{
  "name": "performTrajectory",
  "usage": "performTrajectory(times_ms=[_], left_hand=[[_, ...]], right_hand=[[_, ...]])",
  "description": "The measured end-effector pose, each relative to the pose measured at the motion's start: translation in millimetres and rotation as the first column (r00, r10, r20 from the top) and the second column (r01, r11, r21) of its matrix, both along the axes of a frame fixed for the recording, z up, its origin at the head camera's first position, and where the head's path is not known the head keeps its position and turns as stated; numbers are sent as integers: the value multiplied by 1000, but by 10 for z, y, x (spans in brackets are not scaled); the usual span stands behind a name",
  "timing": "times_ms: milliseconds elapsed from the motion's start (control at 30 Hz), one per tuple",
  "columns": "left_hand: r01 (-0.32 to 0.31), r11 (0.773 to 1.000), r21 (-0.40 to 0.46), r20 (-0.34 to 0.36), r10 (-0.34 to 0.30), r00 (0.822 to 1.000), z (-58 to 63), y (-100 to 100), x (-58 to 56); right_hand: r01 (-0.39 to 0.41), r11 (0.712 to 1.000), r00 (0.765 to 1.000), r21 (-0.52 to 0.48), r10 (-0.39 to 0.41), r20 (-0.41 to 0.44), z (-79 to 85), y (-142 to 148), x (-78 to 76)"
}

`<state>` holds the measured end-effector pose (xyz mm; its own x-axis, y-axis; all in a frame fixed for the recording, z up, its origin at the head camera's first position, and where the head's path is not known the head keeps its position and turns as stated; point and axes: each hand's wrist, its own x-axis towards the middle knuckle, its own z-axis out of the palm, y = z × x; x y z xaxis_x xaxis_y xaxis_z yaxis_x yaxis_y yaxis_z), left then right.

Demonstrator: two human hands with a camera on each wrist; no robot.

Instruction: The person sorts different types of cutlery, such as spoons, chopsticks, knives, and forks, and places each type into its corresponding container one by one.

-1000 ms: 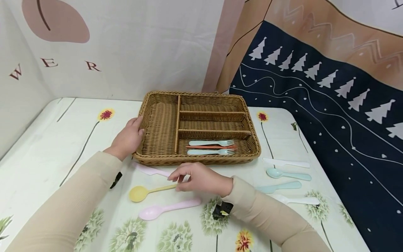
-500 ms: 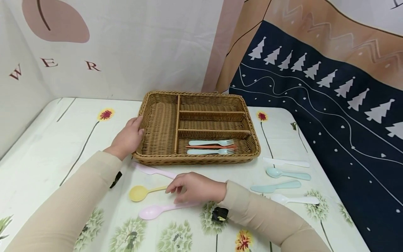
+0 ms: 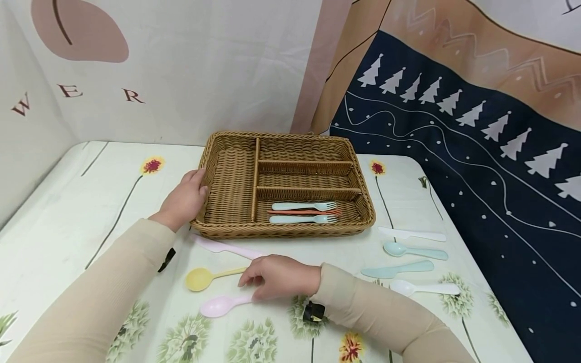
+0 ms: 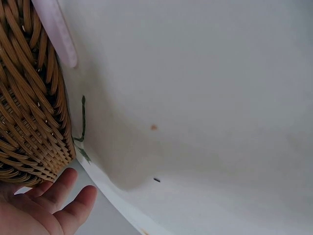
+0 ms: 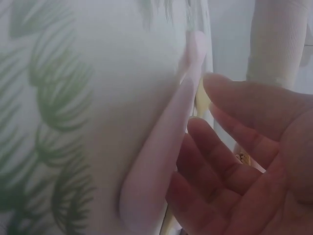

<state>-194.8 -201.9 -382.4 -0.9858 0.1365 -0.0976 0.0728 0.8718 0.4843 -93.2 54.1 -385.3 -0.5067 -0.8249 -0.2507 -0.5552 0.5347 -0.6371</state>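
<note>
Pink spoon [image 3: 221, 306] beside parted right fingers [image 5: 217, 152], contact unclear.

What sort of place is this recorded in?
Probably an indoor corner dressed for filming, though I can't be certain: a pale lettered cloth and a navy tree-print cloth form the backdrop close behind and beside a flower-print table.

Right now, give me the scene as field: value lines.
left hand: on left rim of wicker basket
right hand: at handle of pink spoon, not gripping it
near right compartment: two light-blue forks, orange utensil between
loose, left: pink knife, yellow spoon
loose, right: white knife, light-blue spoon, light-blue knife, white spoon
</note>
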Motion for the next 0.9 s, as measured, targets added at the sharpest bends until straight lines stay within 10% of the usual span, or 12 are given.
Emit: performTrajectory(times_ms=[900], left_hand=[[-4,1000,7,4,4,1000,13,6,20]], right_hand=[[-88,980,963,178,130,-237,53,-60,129]])
